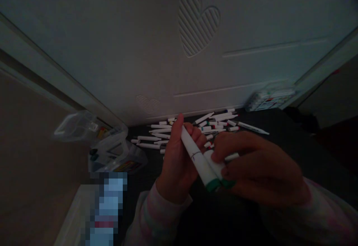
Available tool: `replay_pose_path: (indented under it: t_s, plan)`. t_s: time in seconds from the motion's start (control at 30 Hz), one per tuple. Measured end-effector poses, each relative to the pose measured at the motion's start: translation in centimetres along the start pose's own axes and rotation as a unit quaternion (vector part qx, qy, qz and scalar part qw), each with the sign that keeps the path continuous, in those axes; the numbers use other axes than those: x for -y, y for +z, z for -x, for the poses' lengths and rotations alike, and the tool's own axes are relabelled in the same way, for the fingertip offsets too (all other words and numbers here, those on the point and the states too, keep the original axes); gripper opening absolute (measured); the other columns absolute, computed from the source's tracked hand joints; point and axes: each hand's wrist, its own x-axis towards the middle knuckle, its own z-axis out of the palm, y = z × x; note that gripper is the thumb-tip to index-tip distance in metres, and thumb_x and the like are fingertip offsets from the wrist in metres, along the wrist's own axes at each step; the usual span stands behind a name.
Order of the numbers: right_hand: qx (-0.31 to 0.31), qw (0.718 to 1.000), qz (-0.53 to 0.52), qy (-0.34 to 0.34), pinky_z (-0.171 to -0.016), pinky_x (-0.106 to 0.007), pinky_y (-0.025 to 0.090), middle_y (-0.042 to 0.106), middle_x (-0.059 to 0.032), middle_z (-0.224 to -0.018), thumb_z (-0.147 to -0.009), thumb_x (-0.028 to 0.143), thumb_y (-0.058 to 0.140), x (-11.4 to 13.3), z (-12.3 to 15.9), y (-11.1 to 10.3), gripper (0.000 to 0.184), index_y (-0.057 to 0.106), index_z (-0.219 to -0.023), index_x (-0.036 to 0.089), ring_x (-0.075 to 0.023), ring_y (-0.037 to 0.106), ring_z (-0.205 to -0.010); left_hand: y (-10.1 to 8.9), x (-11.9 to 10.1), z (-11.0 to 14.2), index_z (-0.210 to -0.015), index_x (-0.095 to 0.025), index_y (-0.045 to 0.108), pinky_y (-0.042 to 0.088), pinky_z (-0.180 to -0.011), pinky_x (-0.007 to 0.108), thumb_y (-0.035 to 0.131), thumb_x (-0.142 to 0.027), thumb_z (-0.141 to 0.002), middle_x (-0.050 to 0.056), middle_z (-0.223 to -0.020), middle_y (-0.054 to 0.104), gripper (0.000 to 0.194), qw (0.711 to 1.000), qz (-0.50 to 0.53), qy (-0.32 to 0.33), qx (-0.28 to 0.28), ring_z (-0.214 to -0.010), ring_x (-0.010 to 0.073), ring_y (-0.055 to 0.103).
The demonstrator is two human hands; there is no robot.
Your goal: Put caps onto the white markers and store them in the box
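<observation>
My left hand (181,156) is closed around a white marker (195,156) with a green end, its thumb lying along the upper part. The marker slants down to the right, green end lowest. In my right hand (257,167) I pinch a white marker cap (214,164) with a green end, held right beside the marker's lower half. Whether the two touch is hard to tell in the dim light. Behind my hands lies a loose pile of white markers and caps (152,146), partly hidden by my fingers.
A clear plastic case (114,153) with its lid raised stands at the left. Another clear case with markers in it (271,98) rests at the back right. The dark tabletop (291,126) meets a pale panel with a carved heart (195,22). A blurred bright patch (107,208) is at lower left.
</observation>
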Motion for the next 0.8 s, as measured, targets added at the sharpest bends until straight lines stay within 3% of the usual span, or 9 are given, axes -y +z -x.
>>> replay_pose_path:
  t_s: [0.3,0.53,0.7,0.8]
  plan:
    - [0.008,1.000,0.022,0.006,-0.084,-0.018,0.046,0.055,-0.0036,-0.094,-0.083,0.014,0.057,0.1,-0.1,0.1,0.006,0.054,-0.086,0.018,-0.0083,0.056,-0.092,0.1,0.1,0.1,-0.053,-0.017,0.038,0.031,-0.040,0.016,0.039,-0.041,-0.089,-0.006,-0.045,0.031,0.044,1.000,-0.007,-0.022,-0.022,-0.039,0.0047,0.033]
    - [-0.021,0.999,0.024,0.014,-0.075,-0.021,0.051,0.055,-0.0026,-0.090,-0.078,0.015,0.063,-0.2,0.1,-0.3,0.013,0.055,-0.087,0.020,-0.0107,0.058,-0.084,0.0,-0.5,0.4,-0.056,-0.016,0.041,0.032,-0.041,0.015,0.042,-0.042,-0.088,-0.007,-0.048,0.031,0.041,1.000,-0.014,0.010,0.023,-0.041,0.0037,0.035]
    - [-0.058,0.996,0.052,0.035,-0.070,-0.026,0.051,0.060,-0.0013,-0.085,-0.073,0.016,0.069,-0.7,0.1,-0.7,0.022,0.057,-0.090,0.023,-0.0138,0.058,-0.080,0.1,-1.2,0.7,-0.059,-0.015,0.046,0.028,-0.037,0.014,0.045,-0.042,-0.087,-0.006,-0.049,0.036,0.038,0.994,-0.091,0.051,0.025,-0.041,0.0038,0.036]
    - [-0.084,0.994,0.049,0.052,-0.068,-0.028,0.050,0.061,-0.0015,-0.085,-0.071,0.016,0.070,-0.9,0.2,-0.8,0.024,0.059,-0.091,0.023,-0.0147,0.058,-0.079,-0.3,-1.4,0.7,-0.066,-0.016,0.054,0.028,-0.036,0.015,0.052,-0.044,-0.082,-0.007,-0.046,0.038,0.032,0.976,-0.188,0.106,0.029,-0.039,0.0048,0.036]
